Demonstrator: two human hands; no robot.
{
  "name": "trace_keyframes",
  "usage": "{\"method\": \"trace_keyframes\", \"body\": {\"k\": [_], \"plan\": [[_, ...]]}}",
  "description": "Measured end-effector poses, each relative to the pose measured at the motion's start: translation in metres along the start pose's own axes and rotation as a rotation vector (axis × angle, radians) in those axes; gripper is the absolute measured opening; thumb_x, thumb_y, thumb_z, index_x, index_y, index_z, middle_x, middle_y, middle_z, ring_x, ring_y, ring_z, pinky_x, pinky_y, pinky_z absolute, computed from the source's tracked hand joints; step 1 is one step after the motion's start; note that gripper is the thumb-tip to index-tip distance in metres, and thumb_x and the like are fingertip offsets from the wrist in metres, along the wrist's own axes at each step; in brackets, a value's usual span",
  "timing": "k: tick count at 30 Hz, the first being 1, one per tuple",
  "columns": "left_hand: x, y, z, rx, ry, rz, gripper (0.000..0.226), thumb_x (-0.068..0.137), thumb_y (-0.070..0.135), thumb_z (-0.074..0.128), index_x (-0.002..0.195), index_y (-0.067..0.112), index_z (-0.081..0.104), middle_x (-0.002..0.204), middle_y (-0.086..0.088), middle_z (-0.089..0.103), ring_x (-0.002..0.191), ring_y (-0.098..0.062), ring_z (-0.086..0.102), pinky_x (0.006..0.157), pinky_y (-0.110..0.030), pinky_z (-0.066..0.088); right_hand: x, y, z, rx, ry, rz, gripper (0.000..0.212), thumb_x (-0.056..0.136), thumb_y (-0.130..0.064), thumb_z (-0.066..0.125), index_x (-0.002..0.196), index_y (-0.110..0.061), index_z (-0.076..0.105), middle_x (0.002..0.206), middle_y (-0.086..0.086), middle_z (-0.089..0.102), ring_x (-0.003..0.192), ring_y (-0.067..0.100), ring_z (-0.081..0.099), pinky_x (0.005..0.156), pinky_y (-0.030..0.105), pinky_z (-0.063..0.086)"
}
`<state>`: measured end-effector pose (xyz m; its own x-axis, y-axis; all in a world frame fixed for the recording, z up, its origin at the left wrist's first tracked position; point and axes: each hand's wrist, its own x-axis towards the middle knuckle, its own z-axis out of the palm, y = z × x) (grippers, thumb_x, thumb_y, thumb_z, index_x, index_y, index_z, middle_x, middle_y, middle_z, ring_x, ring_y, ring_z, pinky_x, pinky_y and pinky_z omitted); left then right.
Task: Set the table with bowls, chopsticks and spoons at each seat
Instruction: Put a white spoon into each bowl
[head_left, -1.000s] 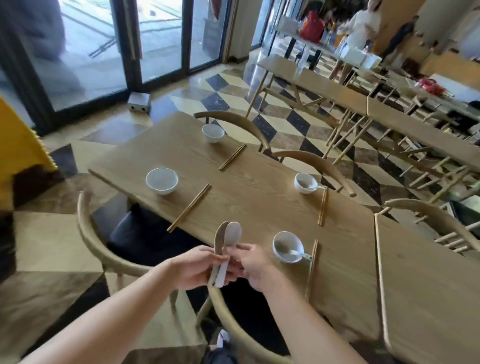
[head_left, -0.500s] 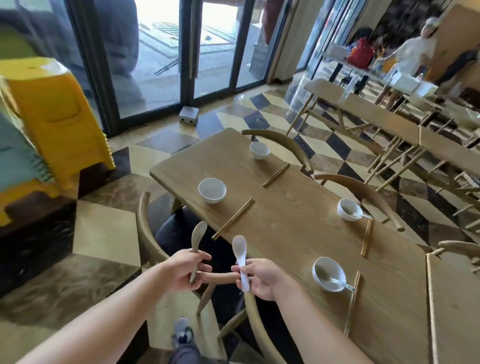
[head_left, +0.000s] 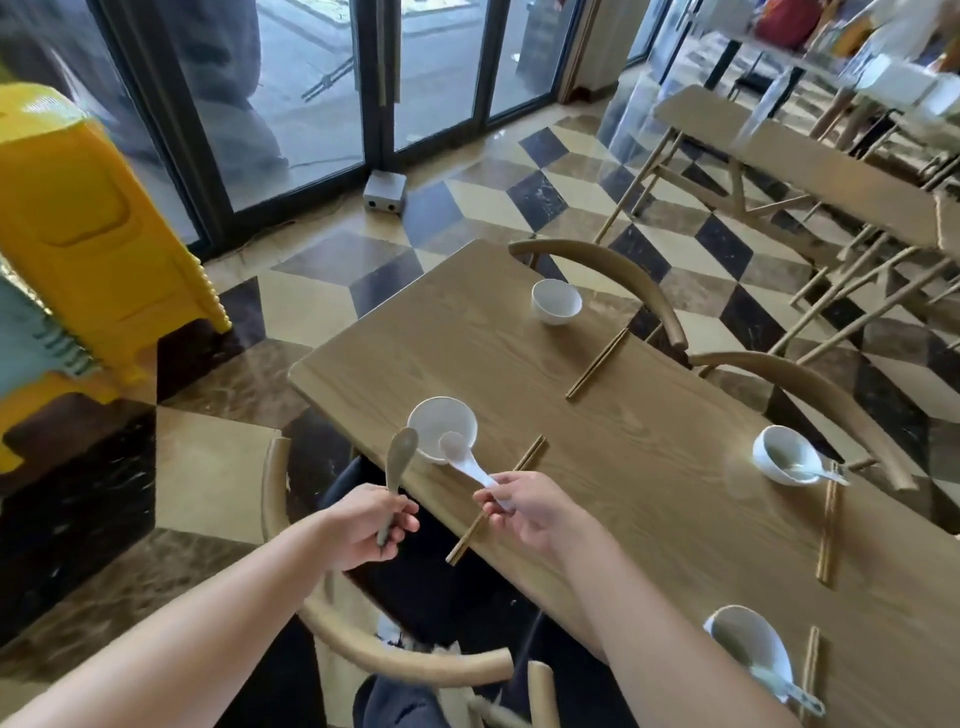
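Currently: right spoon (head_left: 470, 464), ceramic by the look, likely light, rigid, glossy-slick, chippable; right hand (head_left: 524, 506) pinches its handle end, scoop ahead of the grip over the bowl (head_left: 439, 422) rim. Left spoon (head_left: 401, 457), same make; left hand (head_left: 363, 525) grips low on handle, scoop upright above the fist

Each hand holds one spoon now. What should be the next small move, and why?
Probably the right hand should lower its white spoon into the near-left bowl and release it: the scoop hovers at that empty bowl's rim, and the right-side bowls hold spoons. The far bowl, also empty, could take the second spoon in the left hand.
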<state>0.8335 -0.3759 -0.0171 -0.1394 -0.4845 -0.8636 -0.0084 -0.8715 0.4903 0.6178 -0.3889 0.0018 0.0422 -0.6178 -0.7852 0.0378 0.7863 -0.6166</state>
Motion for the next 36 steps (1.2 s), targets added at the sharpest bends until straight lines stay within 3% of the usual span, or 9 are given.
{"method": "trace_keyframes", "body": {"k": [6,12,22,28,32,34,36], "plan": [[0.034,0.041,-0.02,-0.123,0.02,-0.044,0.023,0.105,0.005,0.036,0.097,0.005,0.058,0.065,-0.008,0.059,0.057,-0.016,0.042,0.056,-0.027,0.034,0.047,-0.021,0.01,-0.055,0.059,0.04,0.008,0.1,-0.003,0.053,0.097,0.002,0.058,0.08,0.015,0.068,0.055,0.014,0.052,0.047,0.021,0.042],[0.047,0.049,-0.027,-0.182,-0.024,-0.065,0.024,0.106,0.004,0.038,0.104,0.0,0.062,0.071,-0.012,0.067,0.06,-0.016,0.05,0.058,-0.027,0.042,0.07,-0.019,0.015,-0.076,0.091,0.077,0.008,0.099,-0.006,0.056,0.095,0.0,0.057,0.075,0.013,0.066,0.052,0.014,0.051,0.044,0.021,0.042],[0.039,0.058,-0.052,-0.113,-0.115,-0.069,0.022,0.105,0.007,0.044,0.108,-0.002,0.064,0.075,-0.014,0.071,0.062,-0.017,0.055,0.06,-0.03,0.048,0.083,-0.022,0.026,-0.166,0.214,0.093,0.025,0.096,-0.015,0.064,0.076,-0.006,0.053,0.066,0.012,0.058,0.048,0.015,0.047,0.039,0.021,0.038],[0.03,0.062,-0.07,-0.117,-0.259,-0.073,0.026,0.105,0.01,0.047,0.115,-0.008,0.062,0.091,-0.021,0.07,0.07,-0.022,0.063,0.073,-0.037,0.056,0.076,-0.025,0.036,-0.219,0.286,0.115,0.023,0.095,-0.021,0.066,0.083,-0.007,0.051,0.075,0.011,0.059,0.051,0.019,0.051,0.043,0.025,0.042],[0.026,0.064,-0.075,-0.077,-0.335,-0.064,0.032,0.105,0.016,0.05,0.12,-0.01,0.061,0.095,-0.02,0.07,0.075,-0.025,0.068,0.075,-0.038,0.061,0.062,-0.031,0.026,-0.382,0.502,0.16,0.024,0.091,-0.028,0.064,0.098,-0.007,0.055,0.08,0.01,0.057,0.056,0.021,0.052,0.046,0.027,0.044],[0.024,0.067,-0.075,-0.021,-0.378,-0.057,0.034,0.103,0.022,0.055,0.118,-0.007,0.065,0.097,-0.018,0.073,0.08,-0.026,0.071,0.077,-0.039,0.061,0.051,-0.032,0.023,-0.415,0.733,0.091,0.017,0.087,-0.028,0.064,0.083,-0.012,0.063,0.072,0.007,0.061,0.058,0.024,0.053,0.048,0.026,0.043],[0.02,0.07,-0.071,0.048,-0.429,-0.041,0.033,0.1,0.028,0.059,0.111,-0.002,0.068,0.098,-0.016,0.074,0.084,-0.025,0.072,0.081,-0.039,0.061,0.035,-0.03,0.03,-0.247,0.755,-0.011,0.017,0.086,-0.024,0.065,0.072,-0.014,0.065,0.071,0.005,0.064,0.057,0.021,0.051,0.045,0.025,0.038]]}}
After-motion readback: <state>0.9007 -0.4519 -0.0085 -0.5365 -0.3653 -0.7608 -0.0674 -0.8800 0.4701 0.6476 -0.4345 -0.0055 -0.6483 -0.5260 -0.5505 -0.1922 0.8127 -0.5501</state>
